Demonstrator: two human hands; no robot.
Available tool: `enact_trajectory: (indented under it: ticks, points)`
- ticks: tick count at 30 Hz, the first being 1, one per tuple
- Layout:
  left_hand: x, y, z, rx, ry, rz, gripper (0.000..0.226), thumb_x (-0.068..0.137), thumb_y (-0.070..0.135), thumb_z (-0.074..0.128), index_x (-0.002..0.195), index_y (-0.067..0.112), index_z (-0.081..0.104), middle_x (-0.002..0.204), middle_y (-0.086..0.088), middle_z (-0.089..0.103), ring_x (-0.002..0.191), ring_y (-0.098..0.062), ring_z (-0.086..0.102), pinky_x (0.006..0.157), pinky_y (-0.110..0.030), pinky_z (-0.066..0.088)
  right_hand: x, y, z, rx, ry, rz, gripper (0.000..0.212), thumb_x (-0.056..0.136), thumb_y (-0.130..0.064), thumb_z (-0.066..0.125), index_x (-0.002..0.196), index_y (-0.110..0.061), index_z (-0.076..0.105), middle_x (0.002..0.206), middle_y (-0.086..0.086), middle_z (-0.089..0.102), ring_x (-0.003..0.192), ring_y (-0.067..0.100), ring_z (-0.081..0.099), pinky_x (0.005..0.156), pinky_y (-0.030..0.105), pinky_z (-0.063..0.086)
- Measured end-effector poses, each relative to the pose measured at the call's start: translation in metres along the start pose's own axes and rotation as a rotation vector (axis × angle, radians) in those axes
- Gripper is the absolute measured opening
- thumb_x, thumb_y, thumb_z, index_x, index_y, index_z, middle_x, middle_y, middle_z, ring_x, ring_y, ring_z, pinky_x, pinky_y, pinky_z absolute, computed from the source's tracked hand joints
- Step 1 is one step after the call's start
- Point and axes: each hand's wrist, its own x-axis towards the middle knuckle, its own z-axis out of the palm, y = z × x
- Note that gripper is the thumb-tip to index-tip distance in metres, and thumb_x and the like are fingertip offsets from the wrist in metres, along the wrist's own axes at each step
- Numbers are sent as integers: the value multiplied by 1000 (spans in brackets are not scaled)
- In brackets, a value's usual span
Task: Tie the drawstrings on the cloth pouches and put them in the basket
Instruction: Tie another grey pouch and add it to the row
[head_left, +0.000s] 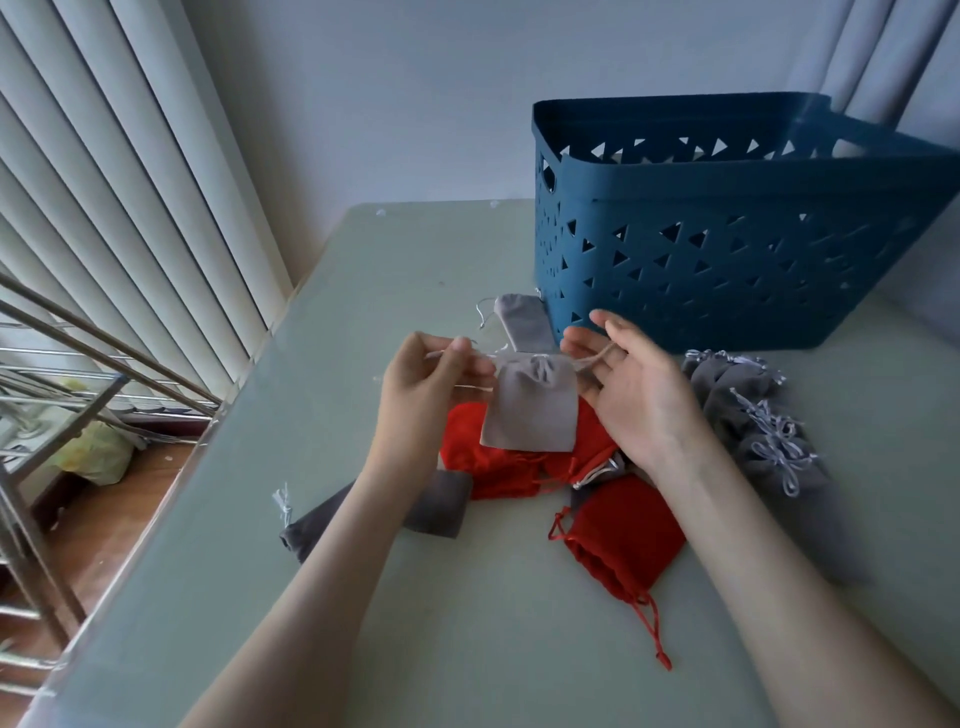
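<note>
Where the light grey pouch (530, 410) hangs: between both hands, lifted above the table (363, 597), with its mouth gathered.
Left hand (431, 379): thumb and fingertips pinch the left drawstring (441, 355), which runs to the pouch's mouth.
Right hand (639, 389): palm toward the camera, fingers loosely curled, with the right drawstring (597, 358) hooked across them (whether the thumb also presses it, I cannot tell).
Blue basket (727, 260): upright at the table's far right, with triangular cut-outs in its walls, just behind the right hand.
Second light grey pouch (524, 325): flat on the table, beside the basket's near left corner and behind the held one.
Red pouches (498, 467): heaped on the table below the held pouch.
Single red pouch (623, 540): nearer the camera, its red cord trailing toward the near edge.
Dark grey pouches (753, 431): piled right of the right wrist, their pale cords apparently tied in bows.
Dark grey pouch (311, 525): partly under the left forearm, with a pale cord at its left end.
Beyond the table: vertical blinds (130, 182) and a metal rack (52, 389) on the left.
</note>
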Motion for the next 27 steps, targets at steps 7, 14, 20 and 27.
enact_trajectory:
  ticks: [7, 14, 20, 27]
  points:
    - [-9, 15, 12, 149, -242, 192, 14, 89, 3, 58, 77, 9, 55, 66, 8, 65, 60, -1, 56, 63, -14, 44, -17, 0, 10, -990, -233, -388, 14, 90, -27, 63, 96, -38, 68, 101, -21, 61, 107, 0, 52, 93, 22, 38]
    - [-8, 21, 12, -30, -206, 195, 10, 87, 12, 60, 77, 14, 59, 69, 2, 64, 56, -8, 50, 58, -16, 41, -24, -7, 17, -763, -377, -313, 12, 86, -18, 63, 79, -26, 69, 71, -1, 64, 68, 9, 57, 69, 22, 44]
    - [-14, 13, 19, 239, -56, 213, 15, 89, 23, 64, 75, 21, 59, 65, 7, 59, 61, -6, 50, 61, -22, 40, -31, -13, 23, -355, -465, -46, 7, 81, -10, 65, 76, -14, 62, 57, -2, 54, 44, 5, 42, 31, 14, 29]
    - [-16, -1, 21, 379, -100, 80, 15, 89, 25, 62, 77, 17, 62, 65, 6, 57, 60, -6, 47, 59, -22, 37, -17, 4, 16, -432, -280, -145, 10, 87, -2, 59, 81, -11, 59, 64, -5, 59, 61, 3, 55, 62, 13, 45]
